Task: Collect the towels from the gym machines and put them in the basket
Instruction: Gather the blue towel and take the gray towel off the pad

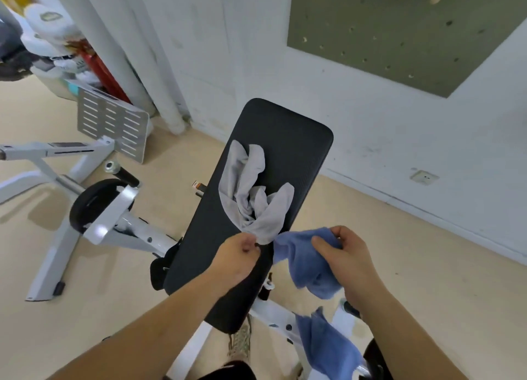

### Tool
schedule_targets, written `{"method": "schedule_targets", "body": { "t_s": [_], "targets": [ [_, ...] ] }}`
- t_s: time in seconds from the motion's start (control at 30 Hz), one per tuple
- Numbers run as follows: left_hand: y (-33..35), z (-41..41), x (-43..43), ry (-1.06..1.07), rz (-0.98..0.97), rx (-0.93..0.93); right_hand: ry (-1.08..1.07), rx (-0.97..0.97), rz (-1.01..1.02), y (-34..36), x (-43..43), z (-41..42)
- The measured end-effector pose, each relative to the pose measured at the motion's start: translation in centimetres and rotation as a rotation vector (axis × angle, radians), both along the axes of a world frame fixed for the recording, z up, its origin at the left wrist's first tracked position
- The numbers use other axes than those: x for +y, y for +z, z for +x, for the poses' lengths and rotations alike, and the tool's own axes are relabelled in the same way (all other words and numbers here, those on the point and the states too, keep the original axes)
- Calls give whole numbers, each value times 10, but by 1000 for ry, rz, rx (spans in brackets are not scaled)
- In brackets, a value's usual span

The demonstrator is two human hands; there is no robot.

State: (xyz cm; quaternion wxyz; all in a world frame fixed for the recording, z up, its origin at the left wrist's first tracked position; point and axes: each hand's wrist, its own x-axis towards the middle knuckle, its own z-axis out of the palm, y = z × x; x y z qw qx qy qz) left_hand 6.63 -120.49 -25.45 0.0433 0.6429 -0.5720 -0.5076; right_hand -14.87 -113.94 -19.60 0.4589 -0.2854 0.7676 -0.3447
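Observation:
A crumpled grey towel (251, 194) lies on the black padded bench (285, 143) in the middle of the view. My left hand (236, 258) pinches the towel's near corner at the bench's lower part. My right hand (346, 255) grips a blue towel (308, 262) just right of the bench; its long end hangs down past the white frame (328, 348). No basket is in view.
A white machine frame with a black weight plate (94, 203) stands left of the bench. A perforated metal footplate (111, 123) and a white pipe (159, 74) are at the back left. The white wall with a socket (424, 177) runs along the right.

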Motion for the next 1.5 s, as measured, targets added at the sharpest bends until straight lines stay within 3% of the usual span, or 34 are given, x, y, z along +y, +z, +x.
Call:
{"method": "schedule_targets", "body": {
  "t_s": [0.13, 0.27, 0.37, 0.43, 0.6, 0.77, 0.9, 1.03, 1.1, 1.2, 1.33, 1.4, 1.5],
  "targets": [
    [-11, 1, -29, -75, 51, -16, -147, -8, -44, 8, -24, -1],
    [4, -33, -16, 164, 457, 492, -162, -86, -18, 12, -15, 0],
    [13, -43, 1, 239, 653, 681, -198, -118, 47, 5, 5, 5],
    [17, -45, 16, 150, 648, 717, -278, -90, 60, -3, 22, 7],
    [26, -52, 50, 24, 423, 563, -433, -16, 134, -14, 58, 1],
    [35, -69, 100, -188, 367, 430, -692, -500, 40, -8, 88, -8],
    [38, -71, 150, -13, 327, 395, -666, -856, -58, 6, 129, -32],
    [58, -69, 181, 62, 332, 470, -589, -1017, -149, 10, 171, -60],
    [78, -73, 183, 97, 221, 501, -551, -964, -158, 5, 184, -68],
    [111, -84, 177, 196, -7, 539, -444, -816, -11, 1, 209, -67],
    [134, -98, 178, 255, -105, 548, -328, -218, 311, -8, 237, -62],
    [133, -104, 186, 260, -39, 529, -254, -51, 199, 2, 241, -55],
    [129, -116, 204, 309, 86, 523, -111, -49, -78, 36, 244, -43]
  ]
}}
